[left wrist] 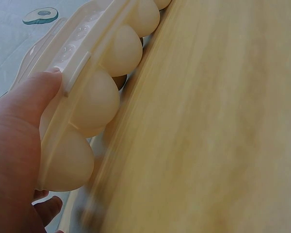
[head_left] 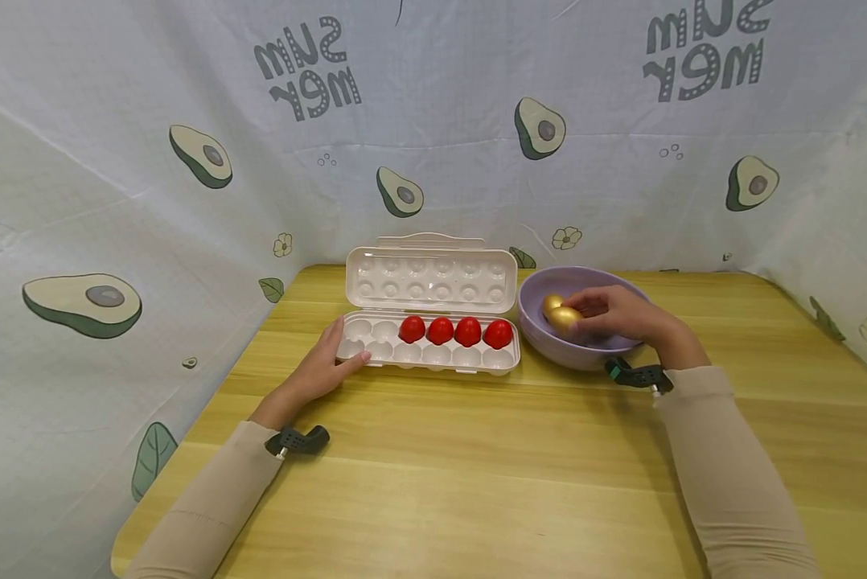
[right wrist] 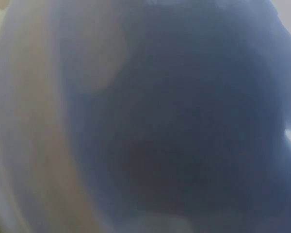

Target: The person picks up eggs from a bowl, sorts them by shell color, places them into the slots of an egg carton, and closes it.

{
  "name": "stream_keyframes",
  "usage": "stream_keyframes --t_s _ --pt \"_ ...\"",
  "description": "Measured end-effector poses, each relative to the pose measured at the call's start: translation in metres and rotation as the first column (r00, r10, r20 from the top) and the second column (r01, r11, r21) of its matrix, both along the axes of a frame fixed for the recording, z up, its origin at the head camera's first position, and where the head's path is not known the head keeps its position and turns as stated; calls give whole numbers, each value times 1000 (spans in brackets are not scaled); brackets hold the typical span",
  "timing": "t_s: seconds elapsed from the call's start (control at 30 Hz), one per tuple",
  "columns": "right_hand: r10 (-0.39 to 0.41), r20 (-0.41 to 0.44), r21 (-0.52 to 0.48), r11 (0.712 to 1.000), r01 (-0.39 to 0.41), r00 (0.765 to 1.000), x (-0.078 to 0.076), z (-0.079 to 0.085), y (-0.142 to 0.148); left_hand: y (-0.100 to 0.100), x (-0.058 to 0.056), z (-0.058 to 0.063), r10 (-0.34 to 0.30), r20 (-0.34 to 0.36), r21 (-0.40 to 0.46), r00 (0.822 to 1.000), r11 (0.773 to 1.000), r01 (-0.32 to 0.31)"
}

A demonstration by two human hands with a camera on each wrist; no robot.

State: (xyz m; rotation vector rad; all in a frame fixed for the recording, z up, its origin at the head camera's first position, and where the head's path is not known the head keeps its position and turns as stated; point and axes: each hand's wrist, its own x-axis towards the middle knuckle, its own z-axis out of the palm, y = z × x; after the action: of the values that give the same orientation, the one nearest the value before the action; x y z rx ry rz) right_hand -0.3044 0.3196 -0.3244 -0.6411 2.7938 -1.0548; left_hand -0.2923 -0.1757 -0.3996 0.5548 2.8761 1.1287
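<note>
My left hand holds the left end of a white plastic egg carton, thumb on its front rim and fingers round the end. The left wrist view shows the thumb against the rim beside the rounded cups. The lid stands up at the back. Red eggs fill the right part of the back row. Inside the purple bowl, my right hand pinches a gold egg. Another gold egg lies right beside it. The right wrist view is dark and blurred.
The bowl stands at the carton's right end, its rim close to it. Both are on a wooden table near its back edge. A white cloth printed with avocados hangs behind and along the sides.
</note>
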Motion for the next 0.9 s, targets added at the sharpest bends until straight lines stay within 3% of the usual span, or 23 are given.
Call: stream_keyframes --t_s 0.47,0.9 --pt "-67 3 -42 997 67 998 2 4 0 -1 0 0 6 14 -4 1000 1000 -6" --pt "-48 10 -118 992 48 999 5 8 -4 -2 -1 -1 -1 5 -5 1000 1000 1"
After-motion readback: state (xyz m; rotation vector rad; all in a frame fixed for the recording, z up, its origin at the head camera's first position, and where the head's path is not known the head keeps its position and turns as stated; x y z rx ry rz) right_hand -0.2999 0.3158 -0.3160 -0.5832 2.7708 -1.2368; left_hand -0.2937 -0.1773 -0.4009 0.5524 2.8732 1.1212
